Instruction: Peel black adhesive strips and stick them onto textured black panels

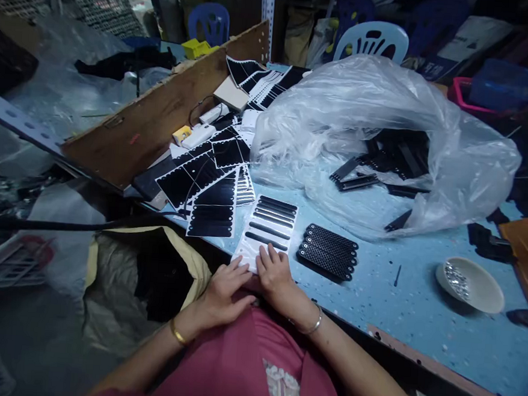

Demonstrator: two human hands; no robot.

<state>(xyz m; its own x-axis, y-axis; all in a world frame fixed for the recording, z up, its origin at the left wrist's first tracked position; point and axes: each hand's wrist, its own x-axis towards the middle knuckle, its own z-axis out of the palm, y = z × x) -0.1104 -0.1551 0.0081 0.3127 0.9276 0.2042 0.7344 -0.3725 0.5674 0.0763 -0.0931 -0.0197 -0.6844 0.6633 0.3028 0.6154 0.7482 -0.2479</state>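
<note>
A white sheet [269,228] bearing several black strips lies at the front edge of the blue table. My right hand [275,275] rests on its lower part, fingers bent and spread a little. Beside it, at the sheet's lower left corner, is my left hand [225,290], with its fingers apart and nothing visible in them. Just right of the sheet is a stack of black textured strips [328,252] with small holes at the ends. More sheets of black strips [212,209] overlap to the left.
A large clear plastic bag [296,128] with black parts [398,153] covers the back of the table [399,328]. At the right stands a bowl [483,289] of small shiny pieces. A wooden board [147,117] borders the left; an open sack [117,290] sits below.
</note>
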